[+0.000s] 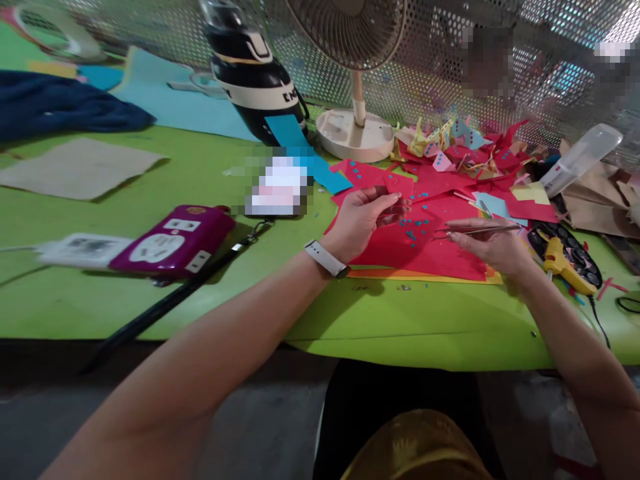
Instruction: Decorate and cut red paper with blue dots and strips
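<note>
Over a stack of red paper sheets (445,257), my left hand (367,217) is closed, with its thumb bent over curled fingers. A small red paper piece (401,184) shows just behind that thumb; whether the fingers hold it I cannot tell. My right hand (483,247) grips a pair of thin metal tweezers (493,229), whose tips point left toward the left hand. Tiny blue paper bits (411,235) lie scattered on the red paper between both hands.
Behind stand a fan (357,137), a dark bottle (250,80) and folded paper scraps (460,147). A yellow glue gun (565,267) rests at right on a black palette. Left are a phone (277,187), purple power strip (173,240) and black strap (185,297).
</note>
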Demonstrator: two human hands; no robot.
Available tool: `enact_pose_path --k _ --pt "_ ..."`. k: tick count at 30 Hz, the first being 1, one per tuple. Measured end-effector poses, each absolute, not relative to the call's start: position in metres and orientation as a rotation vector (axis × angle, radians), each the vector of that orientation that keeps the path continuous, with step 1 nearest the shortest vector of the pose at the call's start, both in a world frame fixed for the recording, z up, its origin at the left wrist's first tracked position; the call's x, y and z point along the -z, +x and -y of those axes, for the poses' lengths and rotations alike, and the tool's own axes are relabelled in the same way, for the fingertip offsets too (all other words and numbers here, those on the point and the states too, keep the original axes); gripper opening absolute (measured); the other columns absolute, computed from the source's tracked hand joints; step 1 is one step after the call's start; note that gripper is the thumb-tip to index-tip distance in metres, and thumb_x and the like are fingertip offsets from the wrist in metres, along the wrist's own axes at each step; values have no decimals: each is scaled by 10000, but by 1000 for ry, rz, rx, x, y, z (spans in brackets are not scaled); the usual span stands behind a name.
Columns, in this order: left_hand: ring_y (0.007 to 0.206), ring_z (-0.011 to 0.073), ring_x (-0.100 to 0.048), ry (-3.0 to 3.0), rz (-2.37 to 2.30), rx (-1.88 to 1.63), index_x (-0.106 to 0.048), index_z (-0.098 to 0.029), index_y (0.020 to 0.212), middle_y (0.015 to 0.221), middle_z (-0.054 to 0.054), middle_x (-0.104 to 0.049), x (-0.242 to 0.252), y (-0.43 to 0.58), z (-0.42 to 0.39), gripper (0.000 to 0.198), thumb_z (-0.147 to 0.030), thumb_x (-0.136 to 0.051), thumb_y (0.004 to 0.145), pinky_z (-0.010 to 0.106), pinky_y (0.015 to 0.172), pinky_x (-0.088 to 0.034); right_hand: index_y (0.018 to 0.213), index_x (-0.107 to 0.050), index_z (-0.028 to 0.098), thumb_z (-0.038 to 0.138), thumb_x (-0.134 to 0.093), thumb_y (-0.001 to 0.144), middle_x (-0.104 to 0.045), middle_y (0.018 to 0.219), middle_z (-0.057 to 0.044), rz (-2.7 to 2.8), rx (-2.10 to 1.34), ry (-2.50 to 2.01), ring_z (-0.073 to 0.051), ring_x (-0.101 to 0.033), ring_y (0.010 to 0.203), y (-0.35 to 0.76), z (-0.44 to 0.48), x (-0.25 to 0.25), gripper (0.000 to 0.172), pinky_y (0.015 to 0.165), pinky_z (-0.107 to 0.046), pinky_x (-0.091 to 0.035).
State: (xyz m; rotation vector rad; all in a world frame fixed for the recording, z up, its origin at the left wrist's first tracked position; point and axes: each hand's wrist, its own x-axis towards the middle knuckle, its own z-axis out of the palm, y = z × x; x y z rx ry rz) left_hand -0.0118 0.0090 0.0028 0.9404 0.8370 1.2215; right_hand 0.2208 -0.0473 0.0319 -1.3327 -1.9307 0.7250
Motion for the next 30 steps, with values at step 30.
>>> enact_pose_path --k 30 --pt "731 147 -694 936 -938 -1030 -698 -146 717 726 41 -726 2 -6 -8 103 -110 -659 806 306 797 -574 1199 -656 219 272 -482 1000 -766 1086 -56 2416 13 -836 -180 -729 901 212 46 14 270 846 -348 -591"
